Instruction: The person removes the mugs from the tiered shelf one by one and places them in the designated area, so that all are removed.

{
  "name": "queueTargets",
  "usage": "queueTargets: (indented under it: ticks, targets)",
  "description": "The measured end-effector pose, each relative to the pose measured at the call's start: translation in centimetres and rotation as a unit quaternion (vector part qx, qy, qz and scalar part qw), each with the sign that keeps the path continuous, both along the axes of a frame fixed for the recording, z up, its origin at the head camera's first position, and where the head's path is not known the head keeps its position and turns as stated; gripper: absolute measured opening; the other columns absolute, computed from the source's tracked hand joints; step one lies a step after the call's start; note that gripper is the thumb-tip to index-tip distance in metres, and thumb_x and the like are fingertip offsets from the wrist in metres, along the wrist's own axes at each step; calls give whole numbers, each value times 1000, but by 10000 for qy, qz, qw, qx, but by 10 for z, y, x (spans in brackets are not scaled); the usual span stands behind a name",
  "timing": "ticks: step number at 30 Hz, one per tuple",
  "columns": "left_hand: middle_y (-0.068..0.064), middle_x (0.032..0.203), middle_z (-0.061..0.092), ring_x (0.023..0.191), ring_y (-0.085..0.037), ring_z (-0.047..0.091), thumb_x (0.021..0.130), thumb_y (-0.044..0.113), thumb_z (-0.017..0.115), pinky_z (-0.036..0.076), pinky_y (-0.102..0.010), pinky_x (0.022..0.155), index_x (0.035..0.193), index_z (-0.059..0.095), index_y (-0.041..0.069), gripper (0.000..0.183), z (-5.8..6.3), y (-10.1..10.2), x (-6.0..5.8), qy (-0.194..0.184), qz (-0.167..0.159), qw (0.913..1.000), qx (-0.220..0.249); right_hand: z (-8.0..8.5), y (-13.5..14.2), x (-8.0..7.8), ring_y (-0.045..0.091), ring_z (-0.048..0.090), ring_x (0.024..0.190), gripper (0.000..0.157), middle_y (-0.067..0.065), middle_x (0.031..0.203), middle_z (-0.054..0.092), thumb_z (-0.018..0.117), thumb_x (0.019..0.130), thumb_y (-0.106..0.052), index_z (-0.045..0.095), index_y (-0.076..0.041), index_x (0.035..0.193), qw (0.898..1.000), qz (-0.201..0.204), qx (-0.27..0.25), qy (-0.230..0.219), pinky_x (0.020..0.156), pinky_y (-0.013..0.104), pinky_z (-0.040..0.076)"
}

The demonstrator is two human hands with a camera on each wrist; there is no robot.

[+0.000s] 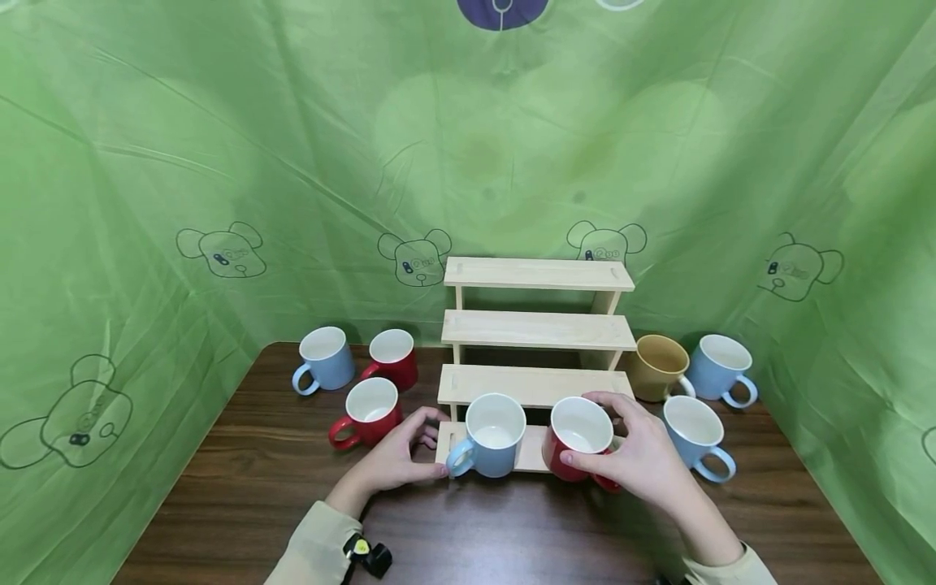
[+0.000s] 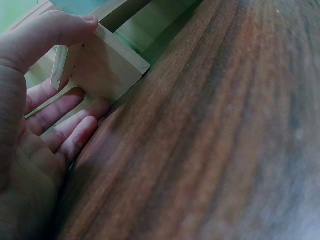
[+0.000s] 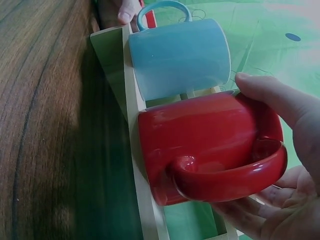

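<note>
A stepped wooden shelf (image 1: 537,331) stands on the brown table. My left hand (image 1: 400,455) grips the left end of its lowest board (image 1: 530,459), thumb on the front corner and fingers round the side; the left wrist view shows the thumb (image 2: 70,30) on the wood. A light blue mug (image 1: 495,439) stands upright on that board, handle toward the left hand. Beside it, my right hand (image 1: 636,447) holds a red mug (image 3: 210,145) with thumb and fingers on either side near its rim. The red mug's base is at the board, its handle to the right.
Left of the shelf are a blue mug (image 1: 327,358) and two red mugs, one behind (image 1: 395,363) and one nearer (image 1: 373,414). On the right stand a yellow-brown mug (image 1: 657,370) and two blue mugs (image 1: 717,370). Green cloth (image 1: 504,162) hangs around the table (image 1: 234,487).
</note>
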State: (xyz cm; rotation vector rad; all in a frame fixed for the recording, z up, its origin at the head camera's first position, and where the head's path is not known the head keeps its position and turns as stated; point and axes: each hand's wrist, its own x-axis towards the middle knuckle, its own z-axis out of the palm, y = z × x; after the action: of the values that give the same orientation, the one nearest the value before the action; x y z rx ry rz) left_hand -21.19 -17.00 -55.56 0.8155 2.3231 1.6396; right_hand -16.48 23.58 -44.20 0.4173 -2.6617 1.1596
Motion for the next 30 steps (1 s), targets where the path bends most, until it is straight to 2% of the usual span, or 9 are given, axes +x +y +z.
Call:
queueTargets:
  ticks: [14, 23, 30]
  targets:
    - [-10, 124, 71, 109, -25, 71, 89, 17, 91, 59, -37, 100, 143, 54, 7, 66, 0, 1, -1, 233, -84, 9996, 100, 2, -2, 2, 17, 76, 96, 78, -5, 119, 76, 107, 67, -42, 72, -18, 132, 9997, -12, -119, 194, 84, 33, 63]
    - [-7, 125, 70, 110, -23, 71, 89, 18, 92, 58, -33, 101, 143, 54, 11, 67, 0, 0, 0, 49, -20, 10000, 20, 1, -4, 3, 18, 75, 93, 80, -2, 120, 77, 108, 64, -42, 73, -18, 132, 9993, -303, -139, 141, 79, 31, 60]
    - [-7, 125, 70, 110, -25, 71, 87, 16, 92, 58, -33, 101, 143, 54, 11, 68, 1, 2, 1, 6, -27, 9999, 110, 8, -2, 6, 20, 75, 97, 80, 2, 120, 77, 109, 64, -36, 73, -13, 133, 9990, -298, -309, 158, 82, 25, 61]
